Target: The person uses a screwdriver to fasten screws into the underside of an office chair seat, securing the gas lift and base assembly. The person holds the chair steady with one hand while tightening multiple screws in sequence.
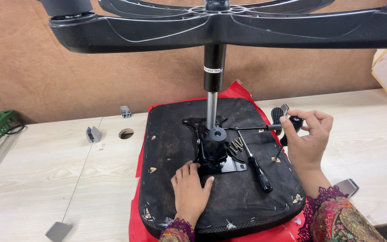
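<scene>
Two hands work an upturned seat pad [229, 197] on the pale surface [36, 179]: the left hand [190, 188] lies flat, fingers spread, steadying the black mounting plate [216, 163]. The right hand [307, 136] has its fingers clamped on a small black-handled tool [292, 125], shaft slanting down to a screw point just below. Between both hands, a screwdriver [256, 166] lies pointing away.

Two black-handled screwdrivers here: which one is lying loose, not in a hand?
The screwdriver lying on the seat underside, right of the mechanism plate. The other screwdriver is held upright by the right hand.
</scene>
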